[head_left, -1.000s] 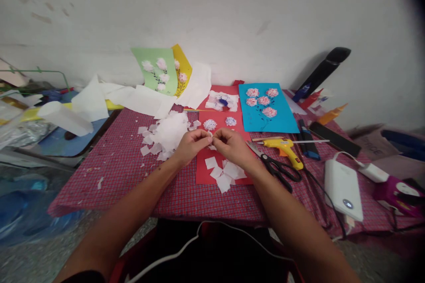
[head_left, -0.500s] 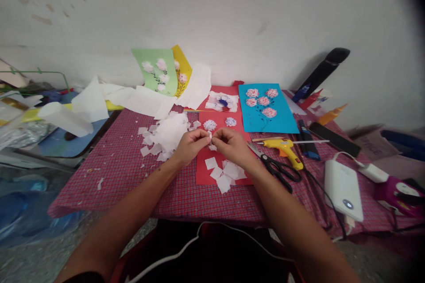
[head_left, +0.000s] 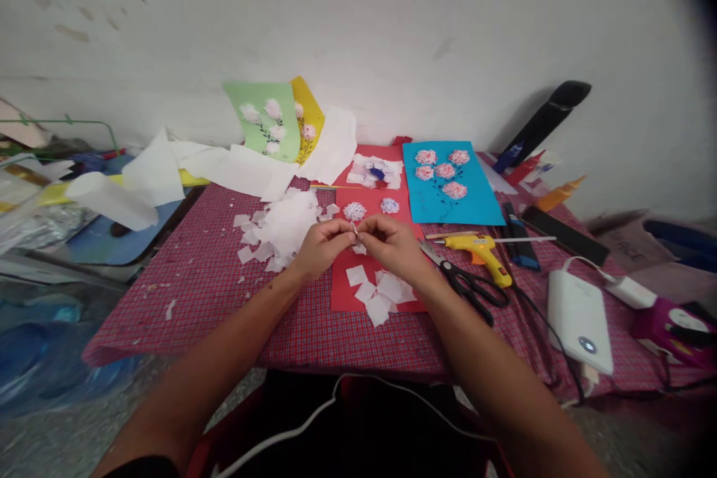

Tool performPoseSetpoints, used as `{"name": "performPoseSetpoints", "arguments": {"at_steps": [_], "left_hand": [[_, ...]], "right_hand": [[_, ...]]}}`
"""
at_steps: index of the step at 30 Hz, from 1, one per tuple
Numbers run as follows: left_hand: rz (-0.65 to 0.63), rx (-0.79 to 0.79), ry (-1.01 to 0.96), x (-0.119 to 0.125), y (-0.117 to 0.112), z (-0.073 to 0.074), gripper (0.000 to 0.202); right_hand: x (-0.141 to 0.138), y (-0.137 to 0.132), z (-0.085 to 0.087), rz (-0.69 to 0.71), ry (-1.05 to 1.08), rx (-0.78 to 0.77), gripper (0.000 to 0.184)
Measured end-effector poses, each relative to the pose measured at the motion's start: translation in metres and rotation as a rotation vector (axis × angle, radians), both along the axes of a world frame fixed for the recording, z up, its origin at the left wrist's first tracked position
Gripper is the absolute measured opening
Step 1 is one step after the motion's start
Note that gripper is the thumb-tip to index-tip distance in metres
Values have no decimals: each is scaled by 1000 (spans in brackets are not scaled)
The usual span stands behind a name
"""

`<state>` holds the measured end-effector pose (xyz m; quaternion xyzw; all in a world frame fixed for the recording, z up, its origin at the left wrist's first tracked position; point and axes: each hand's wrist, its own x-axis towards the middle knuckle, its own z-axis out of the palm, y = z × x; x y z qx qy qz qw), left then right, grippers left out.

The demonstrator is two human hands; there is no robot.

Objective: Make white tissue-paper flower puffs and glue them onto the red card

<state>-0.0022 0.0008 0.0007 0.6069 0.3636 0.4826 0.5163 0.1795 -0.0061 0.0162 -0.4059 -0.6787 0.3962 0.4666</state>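
Observation:
My left hand point(head_left: 323, 248) and my right hand point(head_left: 393, 245) meet above a red paper sheet point(head_left: 343, 291), their fingertips pinching a small twist of white tissue paper point(head_left: 355, 233). Loose white tissue squares point(head_left: 378, 295) lie on the sheet below my right hand. Close to my fingertips sits a round white tissue flower point(head_left: 354, 211), and a second one point(head_left: 390, 205) lies further right. Left of my left hand is a heap of white tissue pieces point(head_left: 288, 228).
A blue card with pink flowers point(head_left: 482, 202) lies right of the red sheet. Beyond it are a yellow glue gun point(head_left: 479, 250), black-handled scissors point(head_left: 469, 287) and a white power bank point(head_left: 579, 321). Green and yellow flower cards point(head_left: 263, 119) lean on the wall behind the checked tablecloth point(head_left: 184, 276).
My fingertips have drawn slightly closer around the white tissue twist. The papers and tools on the table have not moved.

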Motion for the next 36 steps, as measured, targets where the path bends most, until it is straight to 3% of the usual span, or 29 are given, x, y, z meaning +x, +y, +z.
{"name": "performPoseSetpoints", "arguments": {"at_steps": [7, 22, 36], "left_hand": [[-20, -117, -120, 1, 1, -5, 23], [-18, -147, -129, 1, 2, -3, 19], [16, -69, 10, 1, 0, 0, 25]], "right_hand": [[0, 1, -2, 23, 5, 61, 6], [0, 0, -2, 5, -10, 61, 6], [0, -4, 5, -61, -114, 62, 12]]}}
